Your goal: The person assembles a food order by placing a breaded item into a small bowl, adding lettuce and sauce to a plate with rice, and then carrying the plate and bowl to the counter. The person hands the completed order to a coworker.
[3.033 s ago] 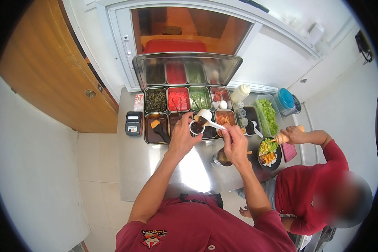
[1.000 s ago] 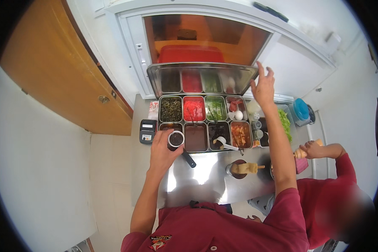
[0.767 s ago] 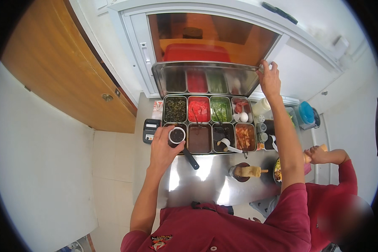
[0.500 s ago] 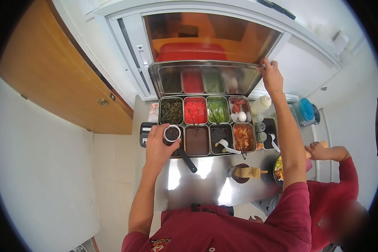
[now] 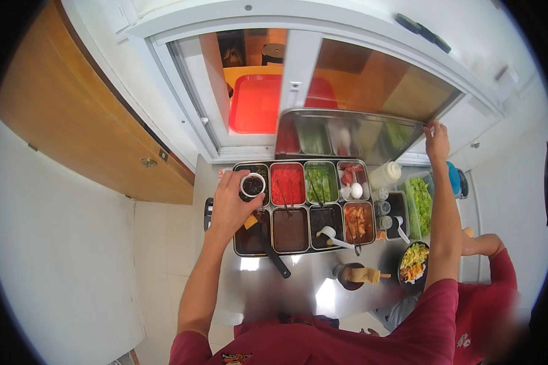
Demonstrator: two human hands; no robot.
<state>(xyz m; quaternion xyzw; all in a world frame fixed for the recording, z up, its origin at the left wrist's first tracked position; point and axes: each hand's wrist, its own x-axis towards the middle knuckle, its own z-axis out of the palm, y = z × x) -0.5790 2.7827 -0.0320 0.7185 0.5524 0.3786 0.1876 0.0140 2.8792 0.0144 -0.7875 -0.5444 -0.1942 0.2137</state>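
My steel counter (image 5: 310, 286) carries the tray of pans (image 5: 304, 207), a dark bowl (image 5: 350, 277) and a salad bowl (image 5: 414, 264)

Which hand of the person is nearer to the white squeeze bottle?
Right. The right hand grips the raised steel lid just above and right of the squeeze bottle; the left hand holds a small sauce cup across the tray.

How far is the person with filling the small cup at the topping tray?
Done, it seems: the small cup already holds dark sauce. In hand: the left hand holds that cup over the metal topping tray, while the right hand grips the corner of the raised steel lid. Left: the lid is not down yet, and the cup has no cover on it.
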